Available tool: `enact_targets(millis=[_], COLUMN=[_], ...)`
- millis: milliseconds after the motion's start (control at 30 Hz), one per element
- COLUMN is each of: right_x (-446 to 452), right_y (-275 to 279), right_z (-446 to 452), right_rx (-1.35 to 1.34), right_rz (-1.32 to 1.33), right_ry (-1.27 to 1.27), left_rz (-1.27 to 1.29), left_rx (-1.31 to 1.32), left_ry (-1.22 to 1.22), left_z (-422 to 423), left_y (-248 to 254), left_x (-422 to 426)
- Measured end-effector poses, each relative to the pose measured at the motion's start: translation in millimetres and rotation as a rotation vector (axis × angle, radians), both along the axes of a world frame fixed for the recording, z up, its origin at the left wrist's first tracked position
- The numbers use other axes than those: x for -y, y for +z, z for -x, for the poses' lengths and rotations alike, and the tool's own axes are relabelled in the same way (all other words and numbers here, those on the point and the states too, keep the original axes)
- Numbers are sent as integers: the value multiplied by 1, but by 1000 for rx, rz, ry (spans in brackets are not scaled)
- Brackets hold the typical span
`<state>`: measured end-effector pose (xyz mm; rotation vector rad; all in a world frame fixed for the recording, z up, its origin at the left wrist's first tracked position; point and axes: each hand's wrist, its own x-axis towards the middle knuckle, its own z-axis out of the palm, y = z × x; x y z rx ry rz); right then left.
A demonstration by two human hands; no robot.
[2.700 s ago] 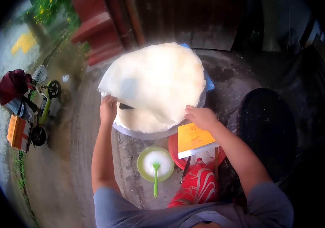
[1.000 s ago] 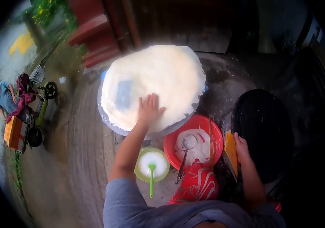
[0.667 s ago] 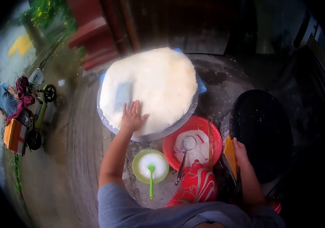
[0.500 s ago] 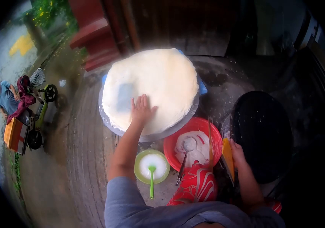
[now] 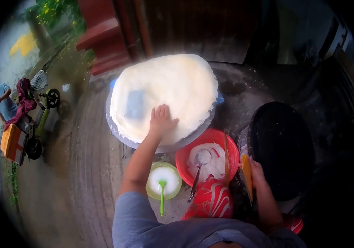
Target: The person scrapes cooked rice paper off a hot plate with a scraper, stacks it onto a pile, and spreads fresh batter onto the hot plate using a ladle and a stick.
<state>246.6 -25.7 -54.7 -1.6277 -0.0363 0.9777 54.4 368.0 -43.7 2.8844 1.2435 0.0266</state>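
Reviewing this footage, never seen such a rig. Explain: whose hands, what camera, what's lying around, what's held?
No machine here: these are a person's bare hands, seen by one camera worn on the head, looking forward and down.

The left hand is spread open at a large, pale, roundish sheet; firm contact is hard to judge. The right hand holds a flat yellow board and nothing else that I can see.

Nearer the body are a red basin of whitish paste with a ladle in it, and a green bowl of white stuff with a green utensil. Right of them is a big black round thing. Far left, someone is by a scooter.
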Motion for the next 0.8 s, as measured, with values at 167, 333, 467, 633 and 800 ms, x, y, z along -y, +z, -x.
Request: enact_targets(millis=[167, 333, 467, 633, 800], right_x=[0, 4, -2, -11, -7], right_y=[11, -24, 3, 21, 14], right_z=[9, -4, 5, 10, 13], right_rx=[-16, -26, -98, -99, -75], right_rz=[24, 46, 102, 172, 98], right_ry=[13, 33, 12, 117, 98], left_rz=[60, -158, -343, -250, 433], left_rx=[-120, 588, 490, 954, 1764], left_ry=[18, 205, 150, 423, 893], left_z=[48, 102, 124, 121, 150], left_y=[14, 9, -6, -15, -27], left_x=[-4, 10, 38, 34, -34])
